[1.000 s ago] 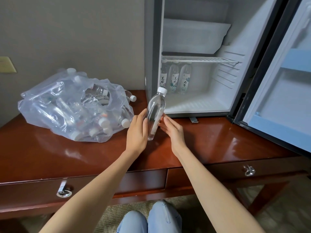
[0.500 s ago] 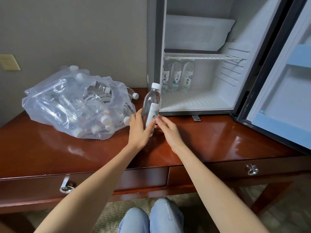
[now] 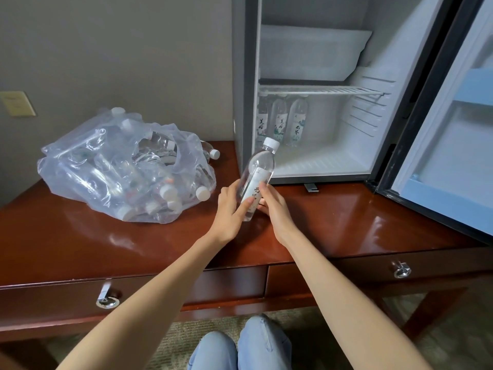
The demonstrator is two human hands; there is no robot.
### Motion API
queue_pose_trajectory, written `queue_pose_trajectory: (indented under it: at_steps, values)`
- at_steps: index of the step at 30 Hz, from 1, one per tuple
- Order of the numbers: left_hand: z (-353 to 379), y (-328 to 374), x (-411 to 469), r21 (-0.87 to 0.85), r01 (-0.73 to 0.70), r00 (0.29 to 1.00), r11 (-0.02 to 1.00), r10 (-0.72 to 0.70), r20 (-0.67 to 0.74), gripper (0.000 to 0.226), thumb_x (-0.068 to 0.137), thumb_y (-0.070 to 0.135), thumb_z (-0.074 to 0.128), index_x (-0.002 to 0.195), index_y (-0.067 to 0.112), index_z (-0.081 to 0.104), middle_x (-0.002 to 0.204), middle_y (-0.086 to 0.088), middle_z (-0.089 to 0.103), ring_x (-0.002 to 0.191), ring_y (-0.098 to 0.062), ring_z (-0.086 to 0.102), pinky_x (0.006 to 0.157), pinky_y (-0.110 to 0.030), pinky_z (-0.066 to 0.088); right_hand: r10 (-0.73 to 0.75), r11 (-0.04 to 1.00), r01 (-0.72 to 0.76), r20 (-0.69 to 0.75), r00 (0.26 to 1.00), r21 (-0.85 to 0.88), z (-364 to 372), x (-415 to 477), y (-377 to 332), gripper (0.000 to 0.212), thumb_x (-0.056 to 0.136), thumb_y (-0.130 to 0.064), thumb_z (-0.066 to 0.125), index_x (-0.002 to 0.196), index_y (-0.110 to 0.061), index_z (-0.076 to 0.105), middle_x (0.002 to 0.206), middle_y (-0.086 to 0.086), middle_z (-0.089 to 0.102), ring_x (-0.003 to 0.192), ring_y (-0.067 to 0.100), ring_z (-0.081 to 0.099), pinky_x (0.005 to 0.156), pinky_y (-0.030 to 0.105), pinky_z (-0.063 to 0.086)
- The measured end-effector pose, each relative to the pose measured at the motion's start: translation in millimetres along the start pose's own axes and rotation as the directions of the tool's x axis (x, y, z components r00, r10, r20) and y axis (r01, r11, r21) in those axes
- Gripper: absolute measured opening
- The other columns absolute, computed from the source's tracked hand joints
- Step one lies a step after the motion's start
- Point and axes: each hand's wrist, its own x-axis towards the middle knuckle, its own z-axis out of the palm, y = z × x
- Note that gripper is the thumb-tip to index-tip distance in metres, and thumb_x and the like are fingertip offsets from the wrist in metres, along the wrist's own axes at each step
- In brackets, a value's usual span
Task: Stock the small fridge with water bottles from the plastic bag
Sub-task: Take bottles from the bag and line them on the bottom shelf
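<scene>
A clear water bottle (image 3: 258, 170) with a white cap and a white label is held tilted, cap pointing up and right, just in front of the small fridge's (image 3: 314, 166) left front corner. My left hand (image 3: 232, 209) grips its lower part from the left. My right hand (image 3: 274, 209) grips the same lower part from the right. Three labelled bottles (image 3: 281, 121) stand at the back left of the fridge floor, under the wire shelf (image 3: 322, 90). The clear plastic bag (image 3: 117, 166) with several bottles lies on the desk to the left.
The fridge door (image 3: 450, 129) stands open to the right, overhanging the desk. The glossy brown desk (image 3: 346, 222) has two drawers with metal pulls (image 3: 106, 300). A white freezer box (image 3: 312, 49) fills the fridge top. My knees in jeans (image 3: 240, 345) are below the desk edge.
The bottle has tilted so its cap leans right towards the fridge opening. My right hand has closed on its lower part alongside my left hand.
</scene>
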Motion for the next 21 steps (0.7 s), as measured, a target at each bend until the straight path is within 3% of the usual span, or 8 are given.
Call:
queue_pose_trajectory:
  at_steps: [6, 12, 15, 17, 21]
  values:
    - [32.6, 16.2, 11.1, -0.105, 0.002, 0.998, 0.994, 0.005, 0.068, 0.058, 0.09, 0.047, 0.042, 0.141, 0.017, 0.04, 0.118, 0.007, 0.049, 0.113, -0.01, 0.039, 0.103, -0.028, 0.031, 0.005, 0.991, 0.008, -0.099, 0.995, 0.134, -21.8, 5.1, -2.2, 0.023, 0.094, -0.042, 0.053, 0.107, -0.026, 0.063, 0.095, -0.005, 0.072, 0.092, 0.011, 0.069, 0.069, 0.022, 0.053]
    - [55.5, 31.1, 51.2, -0.245, -0.045, 0.979, 0.968, 0.092, 0.184, 0.04, 0.095, 0.034, 0.054, 0.132, 0.02, 0.049, 0.121, 0.003, 0.061, 0.114, -0.014, 0.057, 0.099, -0.041, 0.045, -0.076, 0.995, 0.086, -0.163, 0.984, 0.055, -64.2, 26.1, -21.4, 0.016, 0.095, -0.03, 0.057, 0.105, -0.021, 0.065, 0.102, 0.005, 0.069, 0.098, 0.018, 0.066, 0.092, 0.041, 0.051]
    - [67.1, 42.0, 80.2, -0.26, -0.049, 0.985, 0.964, 0.09, 0.146, 0.045, 0.094, 0.033, 0.057, 0.135, 0.02, 0.046, 0.123, 0.0, 0.061, 0.112, -0.017, 0.06, 0.098, -0.047, 0.047, -0.166, 0.986, 0.167, -0.154, 0.974, -0.009, -80.1, 48.5, -40.8, 0.021, 0.097, -0.023, 0.053, 0.115, -0.015, 0.061, 0.098, 0.002, 0.07, 0.088, 0.011, 0.068, 0.082, 0.029, 0.054]
    - [74.1, 45.7, 99.1, -0.281, -0.07, 0.986, 0.957, 0.11, 0.126, 0.049, 0.095, 0.027, 0.058, 0.14, 0.019, 0.043, 0.131, 0.005, 0.059, 0.119, -0.011, 0.057, 0.103, -0.043, 0.045, -0.222, 0.974, 0.212, -0.147, 0.964, -0.084, -88.8, 63.5, -51.5, 0.029, 0.098, -0.02, 0.052, 0.125, -0.01, 0.056, 0.1, 0.005, 0.069, 0.082, 0.008, 0.067, 0.071, 0.018, 0.052]
    - [86.5, 41.8, 133.9, -0.215, -0.078, 0.989, 0.974, 0.102, 0.105, 0.061, 0.094, 0.024, 0.06, 0.148, 0.015, 0.032, 0.148, 0.0, 0.043, 0.136, -0.012, 0.041, 0.113, -0.039, 0.033, -0.266, 0.951, 0.241, -0.114, 0.957, -0.192, -106.1, 89.1, -59.8, 0.036, 0.098, -0.019, 0.053, 0.132, -0.011, 0.052, 0.115, 0.008, 0.065, 0.095, 0.005, 0.063, 0.079, 0.012, 0.047]
